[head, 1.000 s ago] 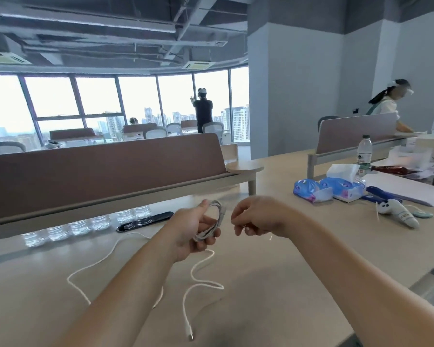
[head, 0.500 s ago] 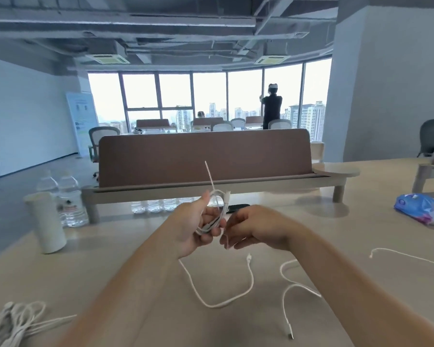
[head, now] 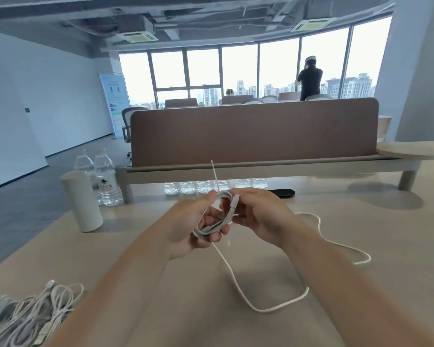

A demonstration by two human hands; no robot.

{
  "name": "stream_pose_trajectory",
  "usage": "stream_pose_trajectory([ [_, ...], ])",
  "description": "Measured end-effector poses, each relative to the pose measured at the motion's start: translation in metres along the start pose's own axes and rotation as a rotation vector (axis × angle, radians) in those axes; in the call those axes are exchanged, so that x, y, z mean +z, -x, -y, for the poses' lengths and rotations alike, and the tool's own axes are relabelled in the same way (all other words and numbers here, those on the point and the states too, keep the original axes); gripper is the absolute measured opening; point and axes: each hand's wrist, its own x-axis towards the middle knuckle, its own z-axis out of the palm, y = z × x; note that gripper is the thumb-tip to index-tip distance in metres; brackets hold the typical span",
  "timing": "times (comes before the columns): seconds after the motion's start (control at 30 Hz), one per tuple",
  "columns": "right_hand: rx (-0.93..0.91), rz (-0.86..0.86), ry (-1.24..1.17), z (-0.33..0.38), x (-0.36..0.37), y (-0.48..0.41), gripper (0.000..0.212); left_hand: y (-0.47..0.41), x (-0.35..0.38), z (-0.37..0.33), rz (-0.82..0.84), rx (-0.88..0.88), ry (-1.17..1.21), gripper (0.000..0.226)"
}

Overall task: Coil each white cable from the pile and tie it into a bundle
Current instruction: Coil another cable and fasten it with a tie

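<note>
My left hand [head: 193, 226] grips a small coil of white cable [head: 217, 216] above the desk. A thin white tie [head: 214, 177] sticks up from the top of the coil. My right hand [head: 261, 216] pinches the coil at its right side, close to a cable plug. The loose tail of the cable [head: 273, 306] hangs from the coil and loops across the desk to the right. A pile of white cables [head: 23, 319] lies at the desk's near left corner.
A white cup [head: 82, 201] and two water bottles [head: 103, 179] stand at the desk's left edge. A brown divider panel [head: 253, 131] on a raised shelf crosses the desk behind my hands, with small bottles and a black object [head: 282, 192] under it. A person stands at the far windows.
The view has swung left, bringing the cable pile, cup and bottles into sight. The coil has stayed in my left hand, my right hand has closed in on it, and the loose tail has shortened.
</note>
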Motion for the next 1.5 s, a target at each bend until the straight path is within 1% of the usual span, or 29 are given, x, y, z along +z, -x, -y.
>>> stream_pose_trajectory([
  [0.13, 0.012, 0.051, -0.052, -0.003, -0.002, -0.003, 0.028, -0.006, -0.005, 0.006, 0.059, -0.023, -0.009, 0.052],
  [0.3, -0.011, -0.022, 0.059, -0.001, -0.006, -0.004, 0.016, -0.016, -0.001, 0.01, 0.08, -0.036, -0.059, 0.057],
  [0.4, -0.029, -0.043, 0.147, 0.006, -0.013, -0.005, 0.015, -0.022, 0.001, 0.009, 0.094, -0.022, -0.065, 0.057],
  [0.5, -0.106, -0.176, 0.256, 0.01, -0.017, -0.009, 0.02, -0.028, 0.0, 0.004, 0.064, 0.009, -0.024, 0.056],
  [0.57, -0.192, -0.312, 0.344, 0.011, -0.018, -0.013, 0.025, -0.032, -0.002, -0.001, 0.006, 0.038, 0.022, 0.054],
  [0.63, -0.214, -0.386, 0.345, 0.014, -0.018, -0.014, 0.023, -0.036, -0.005, -0.004, -0.07, 0.069, 0.04, 0.052],
  [0.73, -0.156, -0.352, 0.246, 0.02, -0.014, -0.014, 0.02, -0.041, -0.007, -0.006, -0.14, 0.091, 0.052, 0.05],
  [0.87, -0.152, -0.293, 0.364, 0.022, -0.006, -0.012, 0.025, -0.047, -0.009, -0.007, -0.193, 0.099, 0.079, 0.051],
  [1.1, -0.122, -0.27, 0.64, 0.017, 0.009, -0.007, 0.026, -0.053, -0.013, -0.006, -0.244, 0.095, 0.13, 0.053],
  [1.27, -0.089, -0.252, 0.656, 0.012, 0.011, -0.01, 0.018, -0.054, -0.016, -0.005, -0.253, 0.103, 0.14, 0.054],
  [1.5, -0.136, -0.242, 0.765, 0.013, 0.006, -0.01, 0.014, -0.054, -0.013, -0.006, -0.252, 0.096, 0.102, 0.057],
])
